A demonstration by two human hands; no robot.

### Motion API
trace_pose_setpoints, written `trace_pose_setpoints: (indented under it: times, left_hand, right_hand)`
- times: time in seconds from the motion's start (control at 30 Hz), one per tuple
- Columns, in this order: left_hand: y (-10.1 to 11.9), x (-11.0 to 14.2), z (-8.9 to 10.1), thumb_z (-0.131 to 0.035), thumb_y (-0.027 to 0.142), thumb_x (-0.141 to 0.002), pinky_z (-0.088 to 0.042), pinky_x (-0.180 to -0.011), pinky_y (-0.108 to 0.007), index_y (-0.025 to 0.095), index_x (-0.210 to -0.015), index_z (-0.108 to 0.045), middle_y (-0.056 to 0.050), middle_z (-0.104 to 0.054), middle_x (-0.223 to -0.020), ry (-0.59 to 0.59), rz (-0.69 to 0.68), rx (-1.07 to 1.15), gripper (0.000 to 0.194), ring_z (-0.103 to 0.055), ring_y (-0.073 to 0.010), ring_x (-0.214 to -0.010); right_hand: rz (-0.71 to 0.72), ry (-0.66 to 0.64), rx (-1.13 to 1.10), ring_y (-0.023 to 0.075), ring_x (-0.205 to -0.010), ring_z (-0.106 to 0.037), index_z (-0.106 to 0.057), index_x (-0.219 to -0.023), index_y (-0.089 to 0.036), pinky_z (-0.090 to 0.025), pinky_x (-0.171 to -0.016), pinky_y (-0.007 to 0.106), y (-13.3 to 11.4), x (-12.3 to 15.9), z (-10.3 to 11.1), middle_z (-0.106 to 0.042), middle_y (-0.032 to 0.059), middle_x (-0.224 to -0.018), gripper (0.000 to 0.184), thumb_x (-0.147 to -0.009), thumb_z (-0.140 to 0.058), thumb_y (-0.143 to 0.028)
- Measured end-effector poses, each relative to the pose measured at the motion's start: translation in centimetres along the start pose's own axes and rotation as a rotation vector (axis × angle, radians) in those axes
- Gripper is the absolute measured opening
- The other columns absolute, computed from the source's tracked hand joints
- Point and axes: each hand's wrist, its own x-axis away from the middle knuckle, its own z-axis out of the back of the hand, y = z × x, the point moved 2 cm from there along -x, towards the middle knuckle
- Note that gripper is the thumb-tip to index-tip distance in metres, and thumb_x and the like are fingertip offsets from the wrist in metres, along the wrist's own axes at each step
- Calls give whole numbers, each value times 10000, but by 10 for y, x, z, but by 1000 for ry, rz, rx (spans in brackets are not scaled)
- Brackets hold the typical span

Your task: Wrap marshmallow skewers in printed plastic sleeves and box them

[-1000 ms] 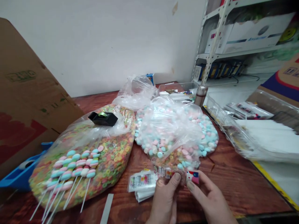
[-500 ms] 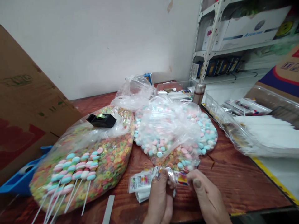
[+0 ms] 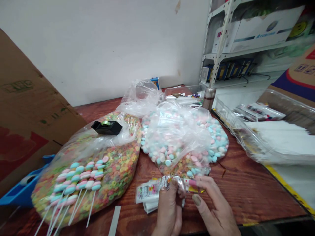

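My left hand (image 3: 169, 209) and my right hand (image 3: 211, 209) meet at the near edge of the wooden table (image 3: 246, 186). Both pinch the top of a small clear bag of candy (image 3: 184, 168) with a printed label. Beside my left hand lies a stack of small printed packets (image 3: 149, 193). Behind the small bag is a big clear bag of pink, blue and white candies (image 3: 182, 137). To the left lies a big bag of coloured ring candies (image 3: 98, 164), with several marshmallow sticks (image 3: 76, 180) and a black tape dispenser (image 3: 107, 127) resting on it.
A brown cardboard box (image 3: 27, 114) leans at the left above a blue tray (image 3: 22, 190). Clear plastic trays with white paper (image 3: 278, 141) fill the right side. A metal flask (image 3: 208, 98) and a shelf unit (image 3: 246, 39) stand at the back right.
Both hands drew closer together on the small bag's top; the red-and-blue label that showed by my right thumb is now folded over and mostly hidden.
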Motion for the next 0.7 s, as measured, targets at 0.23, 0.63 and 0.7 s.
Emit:
trace_pose_setpoints:
  times: [0.23, 0.63, 0.7]
  left_hand:
    - [3, 3, -6, -804, 344, -681, -313, -449, -186, 164, -866, -615, 47, -543, -609, -90, 33, -136, 320, -428, -58, -477]
    - [0, 3, 1, -752, 295, -754, -214, -418, -160, 168, -915, -528, 81, -443, -597, -191, 163, -108, 304, -314, -16, -436]
    - [-2, 3, 1, -757, 291, -749, -205, -413, -164, 161, -856, -523, 83, -425, -585, -212, 174, -126, 288, -301, -14, -432]
  right_hand:
    - [-78, 17, -51, 175, -1013, -613, -636, -1067, -246, -492, -874, 241, 3, 2, -3, -648, 50, -1072, 197, -964, -469, -226]
    - [-105, 39, 21, 194, -879, -623, -649, -878, -222, -509, -785, 275, 2, 4, 0, -668, 50, -911, 205, -955, -462, -253]
    - [-71, 34, 52, 192, -842, -616, -625, -828, -219, -507, -751, 278, 1, 4, 0, -649, 41, -836, 207, -952, -461, -235]
